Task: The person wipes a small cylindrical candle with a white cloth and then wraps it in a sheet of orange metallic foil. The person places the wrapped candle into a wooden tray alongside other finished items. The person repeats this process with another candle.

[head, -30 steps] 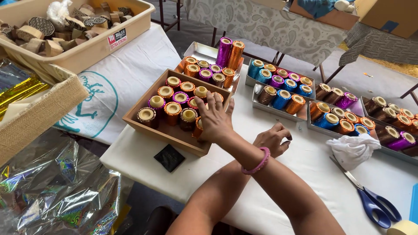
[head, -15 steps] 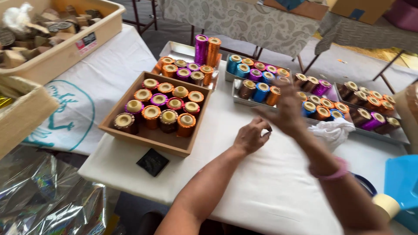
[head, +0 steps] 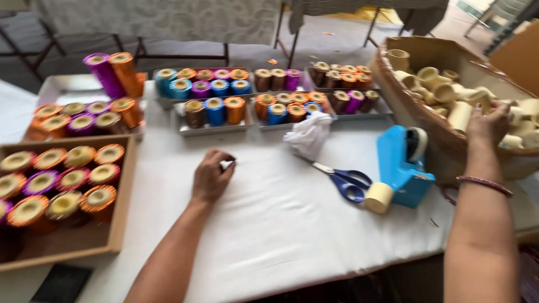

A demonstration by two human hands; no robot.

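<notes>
Far left, a brown tray (head: 120,213) sits on the white table (head: 292,224), packed with foil spools (head: 62,185) in orange, gold and purple, standing on end. Behind it a metal tray (head: 67,90) carries more spools, two tall ones, purple (head: 104,73) and orange (head: 124,72), upright at its back. A black square (head: 62,283) lies at the table's near edge.

Moving in, the left hand (head: 212,177) rests on the cloth, fingers curled in tight around something small and pale; what it is I cannot tell. Beyond it, rows of blue, orange, brown and purple spools (head: 224,104) fill flat metal trays.

Centre now: a crumpled white cloth (head: 309,134) lies just in front of those trays, blue-handled scissors (head: 342,179) right beside it, blades pointing toward the cloth. Next along, a blue tape dispenser (head: 401,165) with a cream roll (head: 379,197) at its near end.

Far right, a basket (head: 415,106) heaped with bare cream tubes (head: 443,90). The right hand (head: 488,123), bangle on the wrist, is down among the tubes at the near rim, fingers bent over them; whether they have closed on one I cannot tell
</notes>
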